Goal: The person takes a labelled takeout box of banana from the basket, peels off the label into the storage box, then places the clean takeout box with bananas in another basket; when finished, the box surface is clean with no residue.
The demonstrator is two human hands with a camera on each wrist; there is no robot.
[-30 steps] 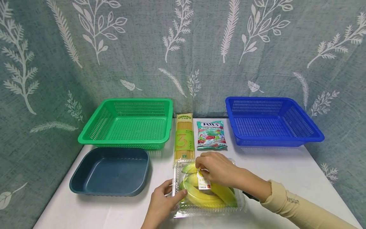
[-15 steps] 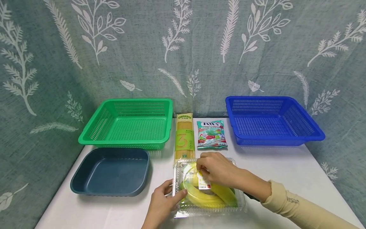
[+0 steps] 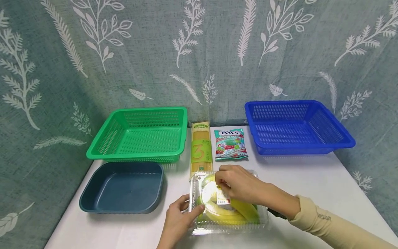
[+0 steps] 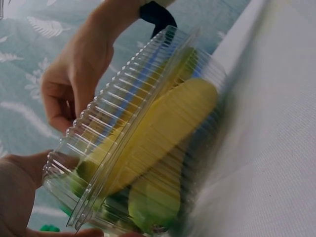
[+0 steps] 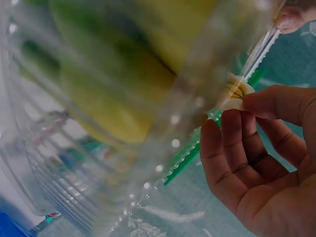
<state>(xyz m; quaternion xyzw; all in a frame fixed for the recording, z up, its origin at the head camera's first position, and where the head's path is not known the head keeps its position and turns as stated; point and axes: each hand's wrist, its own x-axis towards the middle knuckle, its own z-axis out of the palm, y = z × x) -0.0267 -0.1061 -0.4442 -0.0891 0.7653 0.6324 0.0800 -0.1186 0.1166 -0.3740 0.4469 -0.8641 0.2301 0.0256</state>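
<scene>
A clear plastic clamshell box (image 3: pixel 199 227) lies on the white table, with yellow-green bananas (image 3: pixel 247 211) inside. My left hand (image 3: pixel 180 216) grips its left side, thumb over the lid and fingers along the wall; the left wrist view shows this hand (image 4: pixel 19 190) at the box's corner. On top of the lid, my right hand (image 3: pixel 239 183) pinches the upper end of a white label (image 3: pixel 223 198) with small print. In the right wrist view, thumb and fingertips close on the label (image 5: pixel 238 93), which bears a yellow banana picture. The hand covers part of the lid.
Behind the box lie a spaghetti pack (image 3: pixel 201 148) and a Fox's candy bag (image 3: pixel 231 144). A green basket (image 3: pixel 140 158) stands back left, with a dark blue tub (image 3: pixel 121 193) in front of it. The blue basket (image 3: pixel 298 149) is back right. A patterned curtain (image 3: pixel 149 62) hangs behind.
The head view has shifted slightly. Both hands stay in place on the box and the label, and the box and other things have not visibly moved.
</scene>
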